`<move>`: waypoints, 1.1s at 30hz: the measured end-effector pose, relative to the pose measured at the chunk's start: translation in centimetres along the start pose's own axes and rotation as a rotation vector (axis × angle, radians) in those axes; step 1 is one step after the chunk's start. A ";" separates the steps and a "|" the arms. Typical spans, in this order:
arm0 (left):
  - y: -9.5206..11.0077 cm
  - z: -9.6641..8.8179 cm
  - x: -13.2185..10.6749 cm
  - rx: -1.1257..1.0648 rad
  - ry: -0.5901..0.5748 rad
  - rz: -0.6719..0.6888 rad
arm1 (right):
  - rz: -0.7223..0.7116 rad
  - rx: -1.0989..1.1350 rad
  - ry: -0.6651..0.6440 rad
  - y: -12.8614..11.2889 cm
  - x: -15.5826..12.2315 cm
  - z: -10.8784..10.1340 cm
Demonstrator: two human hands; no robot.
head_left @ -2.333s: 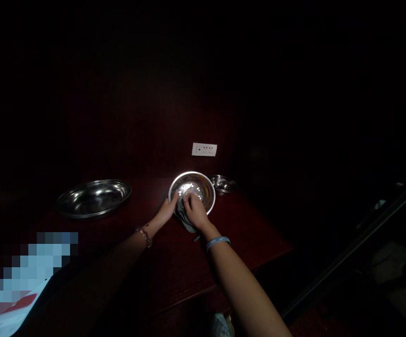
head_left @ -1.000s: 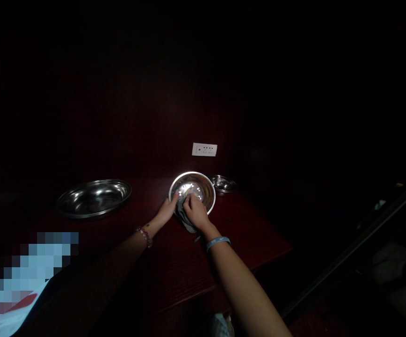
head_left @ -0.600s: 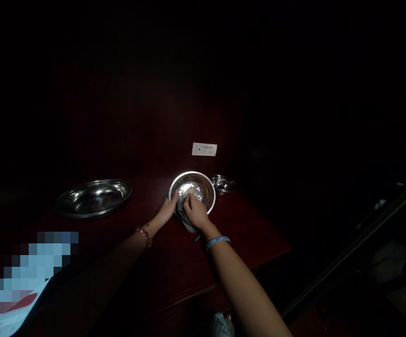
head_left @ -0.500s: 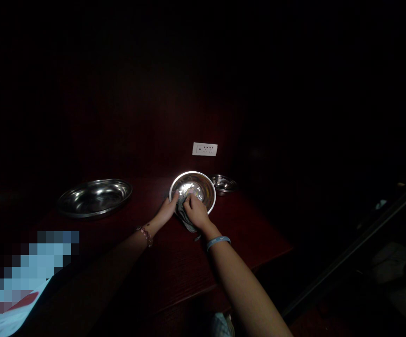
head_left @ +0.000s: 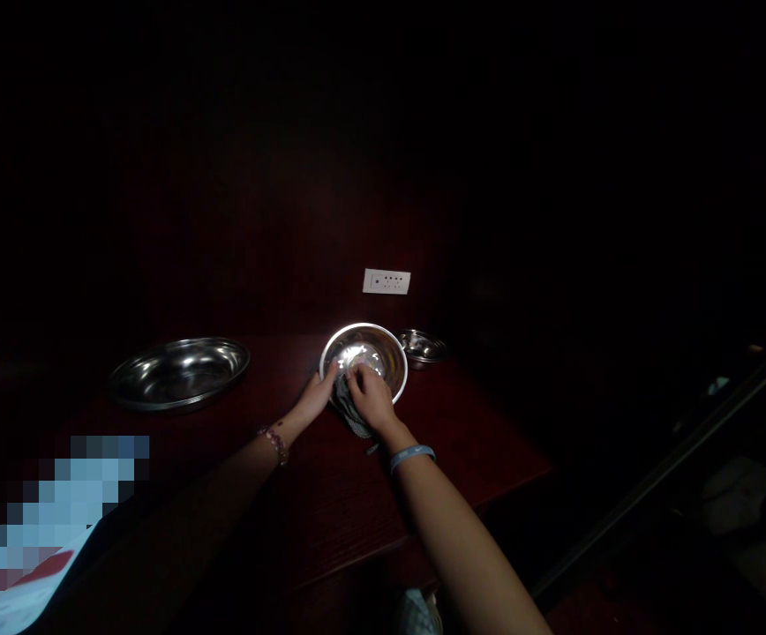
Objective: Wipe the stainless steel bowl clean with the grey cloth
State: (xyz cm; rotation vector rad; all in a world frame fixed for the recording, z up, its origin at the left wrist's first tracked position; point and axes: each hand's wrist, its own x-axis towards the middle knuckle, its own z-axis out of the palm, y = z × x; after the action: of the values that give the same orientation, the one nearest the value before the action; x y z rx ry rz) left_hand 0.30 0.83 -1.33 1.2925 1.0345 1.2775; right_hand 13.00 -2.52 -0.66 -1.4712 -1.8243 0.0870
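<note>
A shiny steel bowl is tilted toward me above the dark red table. My left hand grips its left rim, thumb inside and fingers hidden behind. Inside the bowl, my right hand is closed on a grey-green cloth that hangs over the near rim. The right fingertips press close to the bowl's inner surface; the cloth's far end is partly hidden by the hand.
A wide oval steel dish lies on the table at the left. Just behind the held bowl, at the right, stands a smaller steel bowl. A white socket panel is on the wall behind. Darkness hides the surroundings.
Almost nothing differs. Both hands keep their hold on the bowl and cloth, with only a very slight shift of the right hand.
</note>
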 end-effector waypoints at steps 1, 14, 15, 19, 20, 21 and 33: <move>-0.1 0.0 0.1 -0.005 -0.006 0.006 | 0.000 0.000 0.001 0.0 0.0 0.0; -0.9 -0.1 0.6 0.009 0.001 0.023 | 0.052 0.027 -0.013 -0.5 0.0 -0.3; -0.9 -0.1 0.6 0.013 -0.002 0.024 | 0.053 0.026 -0.014 -0.5 0.0 -0.3; -1.0 -0.1 0.8 0.002 0.006 0.039 | 0.059 0.037 -0.021 -0.6 0.0 -0.4; -1.1 -0.1 0.8 -0.001 0.004 0.049 | 0.064 0.041 -0.025 -0.6 0.0 -0.4; -1.1 -0.1 0.8 -0.003 -0.003 0.057 | 0.068 0.042 -0.028 -0.6 0.0 -0.4; -0.7 0.0 0.5 0.004 -0.016 0.052 | 0.045 -0.002 -0.019 -0.2 0.0 -0.1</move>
State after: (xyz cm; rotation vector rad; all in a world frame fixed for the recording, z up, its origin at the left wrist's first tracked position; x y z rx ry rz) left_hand 0.35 1.41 -1.99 1.3386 0.9989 1.3023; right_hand 12.85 -2.62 -0.48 -1.5176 -1.8077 0.1218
